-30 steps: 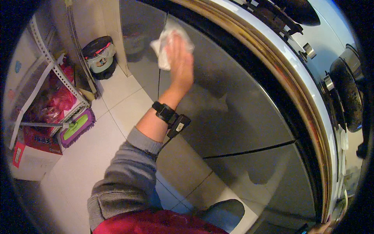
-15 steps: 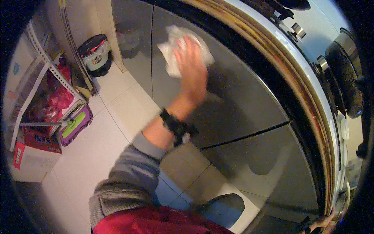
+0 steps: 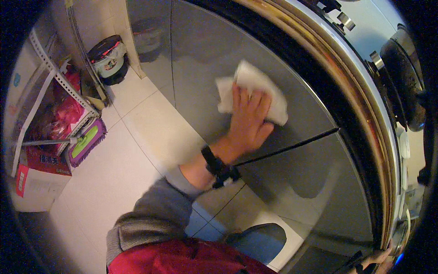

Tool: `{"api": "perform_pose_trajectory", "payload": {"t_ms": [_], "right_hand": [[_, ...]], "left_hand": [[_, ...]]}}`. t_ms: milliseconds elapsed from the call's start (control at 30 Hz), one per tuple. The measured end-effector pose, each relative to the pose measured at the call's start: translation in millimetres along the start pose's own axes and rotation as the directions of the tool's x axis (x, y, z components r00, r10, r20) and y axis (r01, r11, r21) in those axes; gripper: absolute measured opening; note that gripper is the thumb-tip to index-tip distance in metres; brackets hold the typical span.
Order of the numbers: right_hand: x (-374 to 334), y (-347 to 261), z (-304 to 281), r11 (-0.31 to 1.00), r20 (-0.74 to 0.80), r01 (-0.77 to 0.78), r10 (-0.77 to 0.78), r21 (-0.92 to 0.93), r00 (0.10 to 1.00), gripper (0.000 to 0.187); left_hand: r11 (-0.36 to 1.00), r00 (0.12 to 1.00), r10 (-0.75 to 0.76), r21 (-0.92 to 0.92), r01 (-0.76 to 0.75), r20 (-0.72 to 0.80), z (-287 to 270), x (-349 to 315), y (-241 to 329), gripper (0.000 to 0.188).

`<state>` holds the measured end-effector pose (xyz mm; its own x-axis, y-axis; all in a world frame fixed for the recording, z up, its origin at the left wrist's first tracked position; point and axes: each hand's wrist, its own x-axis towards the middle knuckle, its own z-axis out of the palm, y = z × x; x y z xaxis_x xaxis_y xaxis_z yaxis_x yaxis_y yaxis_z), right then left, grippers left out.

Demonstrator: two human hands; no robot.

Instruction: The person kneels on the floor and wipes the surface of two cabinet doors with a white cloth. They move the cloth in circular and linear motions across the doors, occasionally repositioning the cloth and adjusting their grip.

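Observation:
My left hand (image 3: 250,119) presses a folded white cloth (image 3: 261,86) flat against a glossy dark grey cabinet door (image 3: 200,68). The fingers lie over the cloth's lower part, with the thumb to the right. This hand is just above the dark seam between two door panels. A black strap with a small device is on my left wrist. At the lower right rim my right hand (image 3: 379,256) touches the counter's edge; it is small there and its fingers hardly show.
Along the right runs the counter edge (image 3: 360,107), with stove knobs (image 3: 377,59) and a dark pan (image 3: 406,86) above it. On the left are a bin (image 3: 109,59), a purple-and-green mop head (image 3: 86,142), a metal shelf frame (image 3: 61,80) and a cardboard box (image 3: 39,192).
My left hand and the white cloth have slid down and to the right across the cabinet door, closer to the panel seam. My right hand stays by the counter edge.

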<state>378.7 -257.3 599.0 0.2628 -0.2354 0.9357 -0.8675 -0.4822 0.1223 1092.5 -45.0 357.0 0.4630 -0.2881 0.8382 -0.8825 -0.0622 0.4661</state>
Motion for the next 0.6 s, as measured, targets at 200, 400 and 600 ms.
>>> {"api": "perform_pose_trajectory", "payload": {"t_ms": [200, 400, 600], "right_hand": [[-5.7, 14.5, 6.5, 0.978, -0.072, -0.017, 0.002, -0.210, 0.997, 0.040], [-0.4, -1.9, 2.3, 0.973, -0.152, 0.221, -0.210, 0.061, 0.966, 0.039], [-0.7, -47.8, -2.2, 0.978, -0.062, -0.148, 0.158, 0.148, 0.985, 0.043]], "left_hand": [[0.824, 0.800, -0.551, -0.304, 0.478, -0.237, 0.6, -9.5, -88.1, 0.065], [0.969, 0.966, -0.211, -0.164, 0.186, -0.150, 31.6, -104.4, 30.6, 0.066], [0.988, 0.978, 0.151, -0.014, -0.155, -0.147, -11.9, 72.0, 26.4, 0.058]]}}
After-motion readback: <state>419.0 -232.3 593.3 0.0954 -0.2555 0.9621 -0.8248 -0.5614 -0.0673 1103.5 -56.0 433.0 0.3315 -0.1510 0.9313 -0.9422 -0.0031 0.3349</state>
